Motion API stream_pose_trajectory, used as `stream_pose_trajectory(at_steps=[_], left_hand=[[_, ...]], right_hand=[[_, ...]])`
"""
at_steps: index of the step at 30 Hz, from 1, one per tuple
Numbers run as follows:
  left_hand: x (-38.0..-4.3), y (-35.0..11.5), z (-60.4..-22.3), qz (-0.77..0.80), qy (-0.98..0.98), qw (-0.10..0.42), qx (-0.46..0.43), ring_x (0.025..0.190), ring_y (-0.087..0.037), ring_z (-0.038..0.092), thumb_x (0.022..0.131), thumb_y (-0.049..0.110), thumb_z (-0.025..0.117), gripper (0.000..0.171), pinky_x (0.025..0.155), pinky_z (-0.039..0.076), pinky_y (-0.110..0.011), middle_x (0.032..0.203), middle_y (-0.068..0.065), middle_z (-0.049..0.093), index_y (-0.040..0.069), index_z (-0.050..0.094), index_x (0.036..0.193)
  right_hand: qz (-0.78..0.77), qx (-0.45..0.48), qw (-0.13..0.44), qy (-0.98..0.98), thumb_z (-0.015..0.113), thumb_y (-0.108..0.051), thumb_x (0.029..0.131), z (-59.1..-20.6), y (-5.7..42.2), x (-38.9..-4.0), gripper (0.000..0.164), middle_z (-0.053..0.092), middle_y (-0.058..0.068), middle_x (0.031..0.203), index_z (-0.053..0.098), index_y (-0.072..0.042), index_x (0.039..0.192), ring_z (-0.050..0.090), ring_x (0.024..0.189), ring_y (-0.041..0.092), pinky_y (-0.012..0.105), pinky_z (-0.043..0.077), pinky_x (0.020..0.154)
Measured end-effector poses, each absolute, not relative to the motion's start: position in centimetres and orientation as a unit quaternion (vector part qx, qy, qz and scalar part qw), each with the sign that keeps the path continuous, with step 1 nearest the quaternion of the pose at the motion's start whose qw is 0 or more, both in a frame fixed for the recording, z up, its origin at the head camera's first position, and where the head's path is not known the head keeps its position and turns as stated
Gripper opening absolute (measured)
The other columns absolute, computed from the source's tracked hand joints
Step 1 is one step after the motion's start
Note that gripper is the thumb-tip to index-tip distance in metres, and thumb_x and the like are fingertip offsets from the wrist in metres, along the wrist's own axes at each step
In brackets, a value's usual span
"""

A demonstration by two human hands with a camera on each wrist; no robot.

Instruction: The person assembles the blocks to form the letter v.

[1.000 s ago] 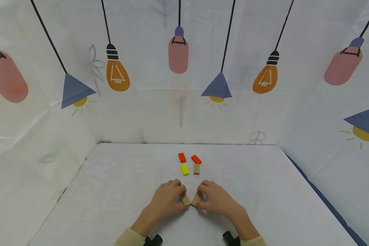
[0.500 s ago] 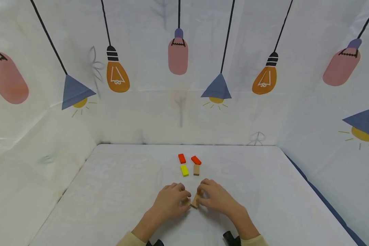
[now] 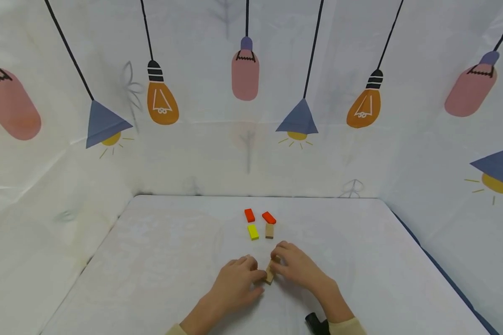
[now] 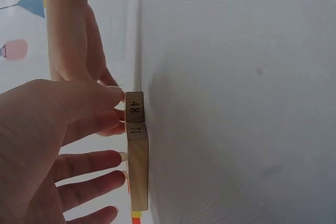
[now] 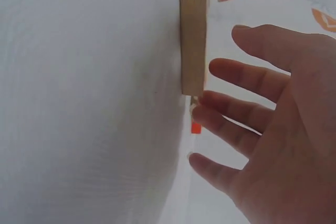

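Note:
Two plain wooden blocks lie end to end at an angle on the white table, the block marked 71 and the block marked 48. In the head view my left hand covers most of the left block, its index fingertip right at the right block. The left fingers stretch out loosely, tips close along the blocks in the left wrist view. My right hand hovers beside the right block. Seen from the right wrist, its fingers are spread, with a gap between thumb and block.
Farther back on the table lie a yellow block, another wooden block, a red block and a second, slanted red block. A white curtain printed with lamps surrounds the far edge.
My left hand has moved right and nearer to me, its thumb and index finger opening off the left block. The right hand has eased its pinch on the right block and stayed nearly in place.

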State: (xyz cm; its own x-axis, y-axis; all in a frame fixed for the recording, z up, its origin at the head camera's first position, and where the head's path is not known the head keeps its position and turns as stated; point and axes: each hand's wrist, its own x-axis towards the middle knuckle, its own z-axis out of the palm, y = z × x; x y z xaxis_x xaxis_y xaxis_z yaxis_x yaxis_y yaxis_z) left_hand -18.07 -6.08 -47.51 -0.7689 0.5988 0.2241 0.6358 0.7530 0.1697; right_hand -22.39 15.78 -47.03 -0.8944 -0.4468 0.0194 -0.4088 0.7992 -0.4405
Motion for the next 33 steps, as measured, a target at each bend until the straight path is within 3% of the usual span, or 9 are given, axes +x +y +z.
stream_pose_trajectory(at_steps=[20,27,33], left_hand=[[-17.3,-6.0,-48.1,-0.099,-0.927,0.104,-0.348,0.091,-0.006,0.045,0.086,0.041,0.073,0.027,0.072,0.046,-0.021,0.098,0.010,0.057,0.033,0.074,0.112],[-17.2,-5.9,-48.1,-0.103,-0.929,0.099,-0.343,0.090,-0.006,0.044,0.085,0.041,0.074,0.033,0.072,0.045,-0.023,0.096,0.011,0.054,0.036,0.067,0.117],[-17.3,-5.7,-48.2,-0.097,-0.933,0.089,-0.336,0.092,-0.008,0.044,0.085,0.044,0.074,0.032,0.077,0.048,-0.028,0.098,0.009,0.055,0.035,0.071,0.115]], right_hand=[[-0.251,-0.191,0.042,0.948,0.061,-0.027,0.094,-47.1,16.0,-25.5,0.016,0.062,-0.002,0.112,0.068,-0.018,0.105,0.057,0.109,0.017,0.045,0.049,0.098],[-0.206,-0.192,0.034,0.959,0.064,-0.025,0.093,-47.4,15.9,-27.3,0.018,0.062,-0.001,0.114,0.069,-0.017,0.109,0.059,0.110,0.018,0.044,0.049,0.099],[-0.177,-0.207,0.020,0.962,0.066,-0.023,0.092,-46.9,15.4,-29.3,0.016,0.061,0.000,0.118,0.068,-0.018,0.106,0.057,0.110,0.020,0.042,0.049,0.099]])
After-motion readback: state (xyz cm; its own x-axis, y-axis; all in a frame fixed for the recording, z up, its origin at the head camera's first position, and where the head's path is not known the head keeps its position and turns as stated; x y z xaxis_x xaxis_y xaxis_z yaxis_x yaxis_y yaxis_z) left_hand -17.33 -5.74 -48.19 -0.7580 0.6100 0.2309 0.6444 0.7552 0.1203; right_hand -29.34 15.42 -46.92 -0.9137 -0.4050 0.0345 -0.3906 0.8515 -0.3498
